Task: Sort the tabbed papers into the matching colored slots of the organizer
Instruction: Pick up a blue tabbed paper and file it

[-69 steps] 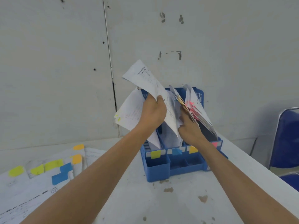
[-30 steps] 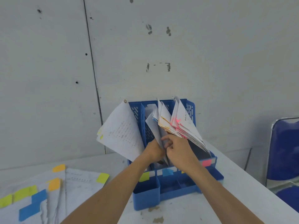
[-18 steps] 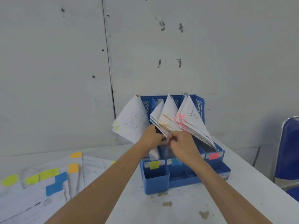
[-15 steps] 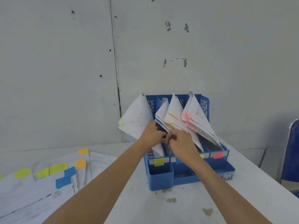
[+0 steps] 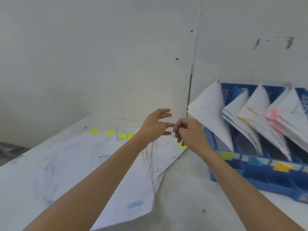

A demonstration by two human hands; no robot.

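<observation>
The loose tabbed papers (image 5: 93,164) lay fanned across the table (image 5: 186,197), left of the blue organizer (image 5: 250,175), with their yellow tabs (image 5: 110,132) poking out along the far edge. Other filed sheets (image 5: 256,114) stood leaning in the organizer's slots. The left hand (image 5: 154,126) hovered above the pile, its fingers spread and loose, holding nothing. The right hand (image 5: 191,133) hung just beside it, fingers curled in toward the left fingertips; whether they pinched anything could not be told. The papers looked thin, light and floppy, some creased, so a sheet lifted flat would likely sag and drag its neighbours. The tabbed edge or a corner seemed the best hold, with the other hand pinning the pile. Along the organizer's front ran a yellow label (image 5: 226,155), a blue label (image 5: 255,161) and an orange label (image 5: 281,166), none with visible writing. The nearest sheet carried pale blue print (image 5: 135,205), too blurred to read
</observation>
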